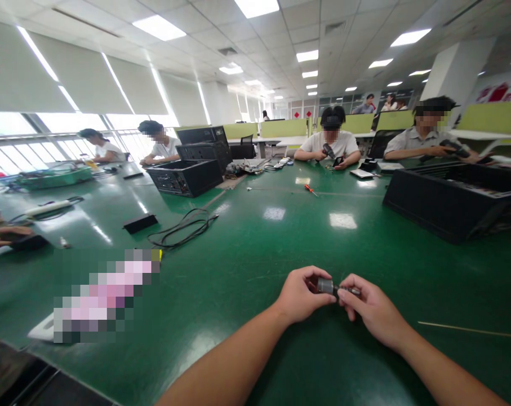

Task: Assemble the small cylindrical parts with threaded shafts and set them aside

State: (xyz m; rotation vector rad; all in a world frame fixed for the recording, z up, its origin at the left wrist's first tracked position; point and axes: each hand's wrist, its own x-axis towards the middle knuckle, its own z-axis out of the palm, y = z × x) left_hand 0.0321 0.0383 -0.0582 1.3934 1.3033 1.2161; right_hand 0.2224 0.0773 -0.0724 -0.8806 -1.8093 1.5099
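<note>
Low over the green table, a small dark-grey metal cylinder (325, 286), much like a drill chuck in shape, is held between both hands. My left hand (301, 294) grips its wider, ribbed body between thumb and fingers. On the other end, my right hand (370, 307) pinches a thin metal shaft (355, 291) that points to the right. The shaft lies in line with the cylinder; fingers cover the place where they meet, so whether they are joined cannot be seen.
A black computer case (432, 208) stands at right, another (187, 178) farther back at left. On the green table (238, 242) lie an orange screwdriver (309, 189), a coiled black cable (185, 231), a black block (140, 223) and a thin rod (470, 329). Co-workers sit around it.
</note>
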